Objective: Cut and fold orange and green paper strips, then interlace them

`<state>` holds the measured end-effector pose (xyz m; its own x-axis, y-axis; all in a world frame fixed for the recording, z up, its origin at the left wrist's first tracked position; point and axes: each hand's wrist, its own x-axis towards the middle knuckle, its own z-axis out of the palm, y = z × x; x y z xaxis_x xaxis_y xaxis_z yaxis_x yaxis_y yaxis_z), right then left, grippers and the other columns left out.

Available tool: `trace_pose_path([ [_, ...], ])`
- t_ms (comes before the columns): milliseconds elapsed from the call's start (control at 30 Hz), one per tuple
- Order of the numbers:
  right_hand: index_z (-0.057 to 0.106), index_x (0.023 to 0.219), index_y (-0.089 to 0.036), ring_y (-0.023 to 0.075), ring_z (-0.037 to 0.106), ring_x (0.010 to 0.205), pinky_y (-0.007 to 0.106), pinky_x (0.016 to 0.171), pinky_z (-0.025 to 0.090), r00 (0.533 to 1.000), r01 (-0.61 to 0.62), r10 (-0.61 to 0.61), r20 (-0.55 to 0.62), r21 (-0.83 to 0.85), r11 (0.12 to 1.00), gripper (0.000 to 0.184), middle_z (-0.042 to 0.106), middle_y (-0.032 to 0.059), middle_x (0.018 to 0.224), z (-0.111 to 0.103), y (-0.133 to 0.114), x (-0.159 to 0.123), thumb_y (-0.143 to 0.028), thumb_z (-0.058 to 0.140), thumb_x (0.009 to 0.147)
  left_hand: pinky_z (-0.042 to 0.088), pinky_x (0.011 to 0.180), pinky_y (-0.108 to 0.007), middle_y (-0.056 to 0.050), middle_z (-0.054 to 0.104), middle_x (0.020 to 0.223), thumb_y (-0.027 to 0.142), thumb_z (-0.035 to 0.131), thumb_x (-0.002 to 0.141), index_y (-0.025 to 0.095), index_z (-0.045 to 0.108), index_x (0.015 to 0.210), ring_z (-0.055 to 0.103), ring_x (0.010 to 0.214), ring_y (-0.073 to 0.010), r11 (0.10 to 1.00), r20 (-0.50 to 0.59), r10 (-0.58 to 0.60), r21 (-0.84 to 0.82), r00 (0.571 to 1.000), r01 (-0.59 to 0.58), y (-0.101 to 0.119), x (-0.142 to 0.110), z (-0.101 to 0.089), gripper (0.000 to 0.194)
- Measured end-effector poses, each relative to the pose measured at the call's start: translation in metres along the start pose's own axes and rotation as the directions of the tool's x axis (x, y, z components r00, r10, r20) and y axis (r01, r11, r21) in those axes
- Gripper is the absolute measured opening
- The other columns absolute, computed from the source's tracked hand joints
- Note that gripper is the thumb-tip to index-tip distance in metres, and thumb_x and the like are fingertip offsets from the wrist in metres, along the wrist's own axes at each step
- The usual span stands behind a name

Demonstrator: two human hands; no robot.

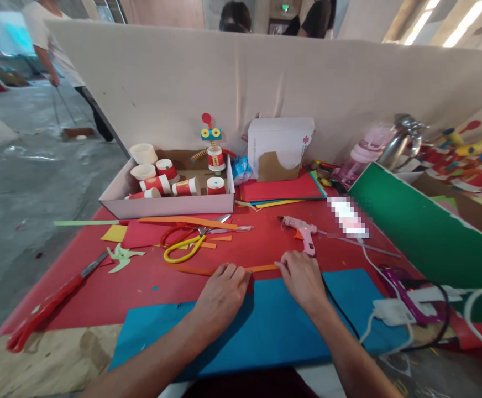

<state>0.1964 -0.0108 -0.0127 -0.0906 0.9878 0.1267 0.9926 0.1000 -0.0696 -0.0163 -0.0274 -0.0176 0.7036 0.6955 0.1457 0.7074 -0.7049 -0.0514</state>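
Note:
An orange paper strip (261,268) runs between my two hands, just above the blue sheet (282,320). My left hand (226,287) is closed over its middle, and the strip's loose end extends left of it. The right-hand end is pinched in the fingers of my right hand (301,276). Right behind that hand lies a pink hot glue gun (303,232). Scissors with red and yellow handles (185,249) rest beyond my left hand, beside more orange strips (187,221). Cut green paper (122,257) lies farther left.
A box (166,207) of paper cups and a cup robot figure (216,157) stands at the back. On the right are a green panel (427,237), a power strip (394,311) with cables, and a pixelated phone (347,217). A red-handled cutter (54,298) lies left. A person sweeps beyond.

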Motion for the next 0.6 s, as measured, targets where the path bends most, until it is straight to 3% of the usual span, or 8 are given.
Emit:
trace_pose_path([
  [100,0.059,0.085,-0.02,0.0234,0.058,0.078,0.035,0.067,0.035,0.999,-0.052,0.051,-0.019,-0.069,0.996,0.02,0.066,0.0086,0.078,-0.009,0.0,-0.003,-0.021,0.042,0.095,0.045,0.081,-0.035,-0.007,0.058,0.091,0.01,0.037,0.094,0.012,0.056,0.116,0.052,0.085,-0.0203,1.0,-0.006,0.005,0.007,1.0,-0.005,-0.001,0.001,-0.001,0.029],
  [167,0.062,0.094,-0.018,0.0254,0.059,0.084,0.038,0.072,0.039,0.992,-0.057,0.049,-0.112,-0.074,0.996,0.023,0.068,0.0115,0.085,-0.015,-0.004,-0.011,-0.016,0.038,0.094,0.045,0.081,-0.035,-0.007,0.058,0.09,0.011,0.039,0.094,0.012,0.057,0.114,0.052,0.085,-0.0207,1.0,0.002,0.01,0.003,1.0,-0.01,-0.001,0.001,-0.001,0.027],
  [267,0.064,0.108,-0.017,0.0253,0.06,0.099,0.045,0.095,0.039,0.961,0.178,-0.162,-0.224,0.05,0.983,0.036,0.07,0.012,0.102,-0.013,-0.019,-0.029,-0.012,0.032,0.094,0.045,0.084,-0.037,-0.006,0.058,0.09,0.011,0.041,0.094,0.012,0.058,0.11,0.052,0.085,-0.0213,1.0,0.02,0.0,-0.019,1.0,0.0,-0.001,0.002,-0.001,0.024],
  [333,0.061,0.123,-0.019,0.0236,0.056,0.115,0.045,0.107,0.034,0.917,0.381,-0.351,-0.192,0.151,0.912,0.038,0.068,0.0099,0.118,-0.004,-0.032,-0.042,-0.017,0.034,0.096,0.044,0.087,-0.038,-0.007,0.058,0.091,0.011,0.042,0.093,0.013,0.06,0.107,0.052,0.087,-0.0215,0.999,0.028,-0.008,-0.033,1.0,0.009,0.0,0.002,-0.001,0.022],
  [367,0.057,0.131,-0.018,0.0242,0.053,0.122,0.046,0.11,0.034,0.91,0.407,-0.383,-0.157,0.175,0.896,0.04,0.064,0.0099,0.128,0.002,-0.038,-0.047,-0.023,0.038,0.096,0.044,0.088,-0.038,-0.007,0.058,0.091,0.011,0.043,0.092,0.013,0.06,0.107,0.052,0.088,-0.0217,0.999,0.029,-0.012,-0.034,1.0,0.013,0.0,0.002,-0.001,0.022],
  [500,0.044,0.143,-0.011,0.027,0.04,0.137,0.047,0.113,0.032,0.932,0.358,-0.363,-0.01,0.195,0.913,0.057,0.047,0.0126,0.146,0.018,-0.044,-0.054,-0.042,0.045,0.095,0.043,0.091,-0.039,-0.008,0.059,0.094,0.012,0.043,0.092,0.011,0.056,0.118,0.052,0.093,-0.0222,1.0,0.025,-0.014,-0.019,1.0,0.015,0.0,0.0,-0.001,0.029],
  [600,0.04,0.146,-0.013,0.0269,0.035,0.14,0.049,0.115,0.029,0.93,0.346,-0.362,0.057,0.187,0.919,0.06,0.041,0.0116,0.15,0.018,-0.038,-0.052,-0.047,0.043,0.096,0.044,0.09,-0.038,-0.008,0.06,0.096,0.013,0.044,0.092,0.011,0.054,0.123,0.053,0.093,-0.0224,1.0,0.016,-0.008,-0.019,1.0,0.009,0.0,-0.001,0.0,0.032],
])
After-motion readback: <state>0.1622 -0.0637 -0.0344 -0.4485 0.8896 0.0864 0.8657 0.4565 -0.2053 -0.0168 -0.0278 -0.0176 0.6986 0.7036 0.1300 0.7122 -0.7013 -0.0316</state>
